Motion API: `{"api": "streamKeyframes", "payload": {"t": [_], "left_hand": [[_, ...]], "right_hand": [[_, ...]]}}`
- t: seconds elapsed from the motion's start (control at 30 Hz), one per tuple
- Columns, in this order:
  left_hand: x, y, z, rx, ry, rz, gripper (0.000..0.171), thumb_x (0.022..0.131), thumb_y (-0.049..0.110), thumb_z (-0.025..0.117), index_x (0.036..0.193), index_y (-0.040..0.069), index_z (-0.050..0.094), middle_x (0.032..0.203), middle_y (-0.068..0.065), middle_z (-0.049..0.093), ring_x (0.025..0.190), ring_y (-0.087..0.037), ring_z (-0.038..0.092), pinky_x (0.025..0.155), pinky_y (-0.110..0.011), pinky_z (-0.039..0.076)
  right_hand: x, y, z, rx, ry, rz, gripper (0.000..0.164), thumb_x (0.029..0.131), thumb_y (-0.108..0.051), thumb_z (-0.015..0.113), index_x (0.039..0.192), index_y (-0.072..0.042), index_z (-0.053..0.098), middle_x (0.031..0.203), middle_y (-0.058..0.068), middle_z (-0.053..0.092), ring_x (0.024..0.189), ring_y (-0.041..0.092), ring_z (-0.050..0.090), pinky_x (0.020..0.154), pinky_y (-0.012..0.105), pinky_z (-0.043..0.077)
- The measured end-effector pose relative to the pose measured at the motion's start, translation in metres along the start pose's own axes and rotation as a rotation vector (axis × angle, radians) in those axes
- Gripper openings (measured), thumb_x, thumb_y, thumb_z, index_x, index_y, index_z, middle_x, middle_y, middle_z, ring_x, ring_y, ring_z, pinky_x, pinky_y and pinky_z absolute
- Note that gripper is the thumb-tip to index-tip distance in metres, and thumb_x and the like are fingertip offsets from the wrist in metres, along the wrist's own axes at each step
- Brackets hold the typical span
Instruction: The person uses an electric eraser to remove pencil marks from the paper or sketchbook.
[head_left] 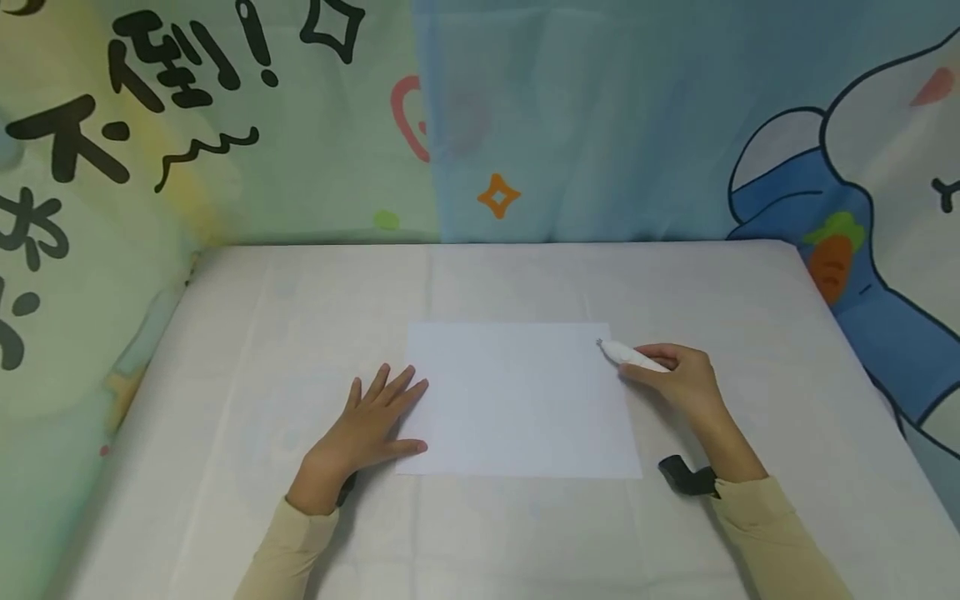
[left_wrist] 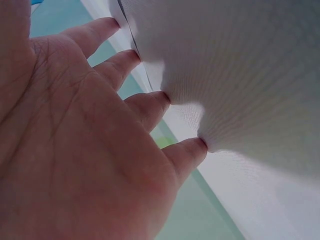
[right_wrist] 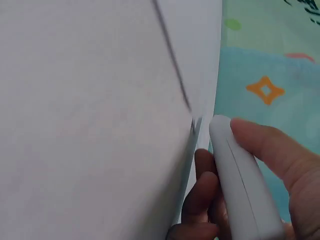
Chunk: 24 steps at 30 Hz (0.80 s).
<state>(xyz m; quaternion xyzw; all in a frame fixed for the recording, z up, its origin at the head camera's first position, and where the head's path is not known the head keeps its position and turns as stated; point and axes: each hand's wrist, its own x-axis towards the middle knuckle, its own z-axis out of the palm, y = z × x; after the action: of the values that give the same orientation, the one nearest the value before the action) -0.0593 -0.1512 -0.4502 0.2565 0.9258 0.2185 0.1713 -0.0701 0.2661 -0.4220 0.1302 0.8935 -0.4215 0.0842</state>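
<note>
A sheet of white paper (head_left: 517, 400) lies flat on the white-covered table. My left hand (head_left: 371, 421) rests on its left edge with fingers spread, the thumb and fingertips overlapping the sheet. The left wrist view shows this palm (left_wrist: 85, 135) with its fingertips pressed against the white surface. My right hand (head_left: 678, 383) pinches a slim white pen-like tool (head_left: 630, 355) between thumb and fingers. Its small greyish tip lies over the paper's upper right corner. In the right wrist view the tool's white body (right_wrist: 245, 185) has a thin lengthwise seam; I cannot tell its kind.
White cloth (head_left: 517, 533) covers the table around the paper. A printed backdrop (head_left: 600, 125) with cartoon figures stands behind and beside the table. A black wrist mount (head_left: 686, 479) sticks out from the right sleeve (head_left: 772, 533).
</note>
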Motion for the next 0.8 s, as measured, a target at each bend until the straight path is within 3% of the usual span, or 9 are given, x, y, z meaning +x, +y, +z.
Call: {"api": "streamKeyframes", "payload": {"t": [0.23, 0.47, 0.8], "left_hand": [[0.003, 0.000, -0.005, -0.003, 0.022, 0.003, 0.081, 0.088, 0.043, 0.069, 0.153, 0.010, 0.032, 0.161, -0.015, 0.021, 0.148, -0.042, 0.005, 0.113, -0.067, 0.002], [-0.004, -0.002, -0.009, -0.005, 0.018, 0.001, 0.080, 0.088, 0.042, 0.070, 0.152, 0.009, 0.034, 0.160, -0.016, 0.023, 0.148, -0.043, 0.007, 0.113, -0.068, 0.002], [-0.003, 0.003, -0.003, -0.028, 0.023, 0.025, 0.080, 0.088, 0.044, 0.068, 0.152, 0.009, 0.035, 0.160, -0.017, 0.024, 0.147, -0.045, 0.007, 0.112, -0.069, 0.002]], "right_hand": [[-0.005, 0.007, -0.014, -0.006, 0.081, 0.057, 0.065, 0.086, -0.041, 0.074, 0.129, 0.006, 0.058, 0.131, 0.027, 0.054, 0.108, 0.028, 0.050, 0.074, 0.025, 0.041], [-0.018, 0.015, -0.011, -0.078, 0.039, 0.137, 0.069, 0.086, -0.051, 0.069, 0.124, 0.007, 0.062, 0.119, 0.026, 0.063, 0.102, 0.032, 0.058, 0.069, 0.028, 0.044], [-0.028, 0.021, -0.017, -0.148, 0.070, 0.092, 0.059, 0.088, -0.041, 0.069, 0.115, 0.011, 0.062, 0.105, 0.025, 0.063, 0.094, 0.032, 0.059, 0.063, 0.026, 0.045]]}}
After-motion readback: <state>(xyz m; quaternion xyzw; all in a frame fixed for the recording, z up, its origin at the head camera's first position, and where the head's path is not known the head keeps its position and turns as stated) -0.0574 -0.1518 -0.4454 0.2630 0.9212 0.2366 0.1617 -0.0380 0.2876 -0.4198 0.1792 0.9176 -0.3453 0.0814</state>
